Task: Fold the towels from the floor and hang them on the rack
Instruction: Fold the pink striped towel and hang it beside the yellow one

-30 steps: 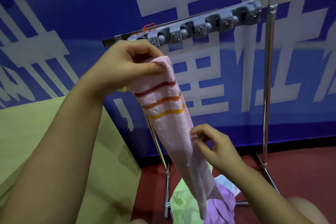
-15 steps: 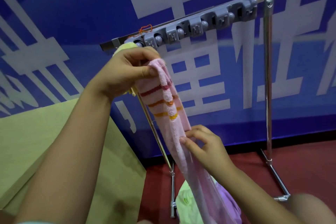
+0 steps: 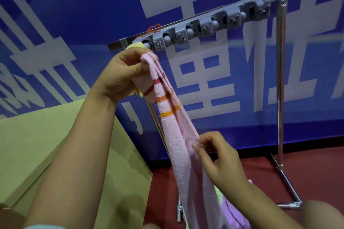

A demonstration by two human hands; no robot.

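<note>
Left hand (image 3: 121, 76) grip: fingers and thumb curled round the top end of the pink towel (image 3: 176, 145), pinching it at centre frame, just below the left end of the rack (image 3: 204, 22). Right hand (image 3: 219, 160) grip: thumb and fingertips pinch the towel's right edge lower down, at lower centre of the frame.

Head view, towel: it hangs in a long bunched strip from the left hand toward the bottom edge of the frame, running down and to the right. Three stripes cross it near the top: red, orange, yellow. The lower end passes out of view between the two forearms.

Head view, rack: a metal bar runs from centre left up to the upper right corner. A grey clip strip (image 3: 204, 28) with round rollers is mounted along it. An orange thread (image 3: 154, 29) sits on the bar near the strip's left end. A yellow-green towel (image 3: 136, 45) shows just above the left hand, at the leftmost clip; whether it is clamped there cannot be told. One upright pole (image 3: 280, 89) stands at right, ending in a foot on the red floor (image 3: 316, 173). A second pole shows partly behind the pink towel.

Head view, floor: a purple towel (image 3: 236, 215) and a pale green one lie at the rack's base, bottom centre, partly hidden by the pink towel and right forearm.

Head view, surroundings: a green slab (image 3: 37, 145) fills the lower left. A blue banner (image 3: 74, 15) with white characters covers the background.
</note>
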